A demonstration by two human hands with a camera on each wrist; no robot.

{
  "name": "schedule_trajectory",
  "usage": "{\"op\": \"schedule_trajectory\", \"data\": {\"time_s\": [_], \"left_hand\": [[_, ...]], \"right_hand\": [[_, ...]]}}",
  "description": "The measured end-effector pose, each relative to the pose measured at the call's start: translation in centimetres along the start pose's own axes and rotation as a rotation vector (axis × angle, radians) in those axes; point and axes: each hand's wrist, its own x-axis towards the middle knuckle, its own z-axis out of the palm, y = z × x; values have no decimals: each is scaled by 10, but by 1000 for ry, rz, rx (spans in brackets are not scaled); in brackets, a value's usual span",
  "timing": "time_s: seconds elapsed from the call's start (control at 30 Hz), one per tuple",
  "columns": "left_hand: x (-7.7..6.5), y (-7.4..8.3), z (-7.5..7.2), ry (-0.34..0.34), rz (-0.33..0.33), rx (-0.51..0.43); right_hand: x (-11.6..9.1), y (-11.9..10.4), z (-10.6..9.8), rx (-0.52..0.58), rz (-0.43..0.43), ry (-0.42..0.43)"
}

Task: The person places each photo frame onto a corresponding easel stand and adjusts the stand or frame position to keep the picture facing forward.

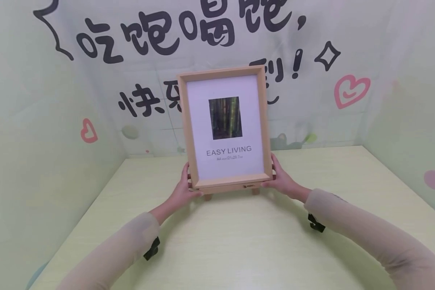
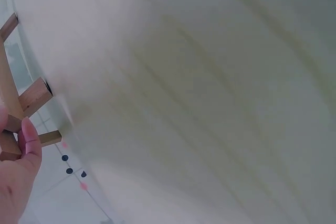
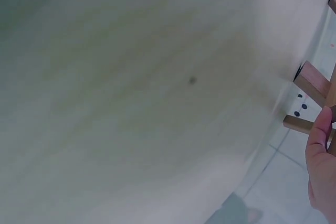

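Observation:
A light wooden picture frame (image 1: pixel 194 133) leans back slightly in the middle of the head view. Its white sheet carries a bamboo picture and the words EASY LIVING. Beneath the frame runs the wooden ledge of a small easel (image 1: pixel 224 188), whose short legs show below. My left hand (image 1: pixel 183 190) grips the lower left corner, thumb along the ledge. At the lower right corner, my right hand (image 1: pixel 283 183) holds on the same way. Both wrist views show easel legs (image 2: pixel 35 97) close to the tabletop; whether every foot touches it, I cannot tell.
The pale wood-grain table (image 1: pixel 232 241) stretches under both forearms. Behind it hangs a white backdrop (image 1: pixel 137 72) with black lettering and pink hearts, and light walls stand at either side. A black wrist device (image 1: pixel 316 222) sits under the right sleeve, another (image 1: pixel 152 249) under the left.

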Motion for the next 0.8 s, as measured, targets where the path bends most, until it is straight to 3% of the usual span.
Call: {"op": "schedule_trajectory", "data": {"time_s": [0.8], "left_hand": [[19,6,17,-20,28,-3]], "right_hand": [[-10,3,-17,-6,16,28]]}}
